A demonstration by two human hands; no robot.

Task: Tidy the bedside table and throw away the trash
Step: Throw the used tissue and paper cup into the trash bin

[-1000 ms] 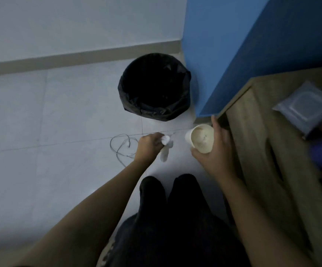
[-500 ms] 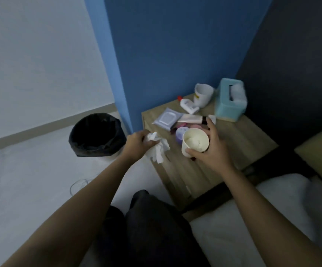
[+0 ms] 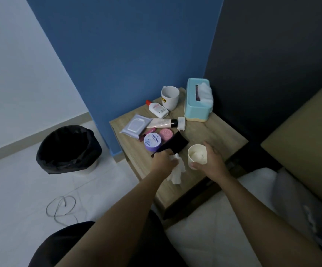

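Observation:
My left hand (image 3: 163, 160) grips a crumpled white tissue (image 3: 177, 171) that hangs down over the front of the wooden bedside table (image 3: 219, 135). My right hand (image 3: 211, 161) holds a white paper cup (image 3: 197, 156) with white stuff inside, just above the table's front part. A black-lined trash bin (image 3: 67, 149) stands on the floor to the left of the table.
On the table lie a dark phone (image 3: 175, 144), a purple jar (image 3: 152, 142), a pink jar (image 3: 166, 133), a wipes pack (image 3: 136, 126), a tube (image 3: 164, 123), a small bottle (image 3: 157, 108), a white mug (image 3: 169, 97), a charger plug (image 3: 181, 123) and a teal tissue box (image 3: 197, 102). A cable (image 3: 62, 209) loops on the floor. The bed (image 3: 233, 218) is at right.
The view has swung from the floor and bin up to the bedside table. Both hands, with tissue and cup, now sit over the table's front instead of near the bin.

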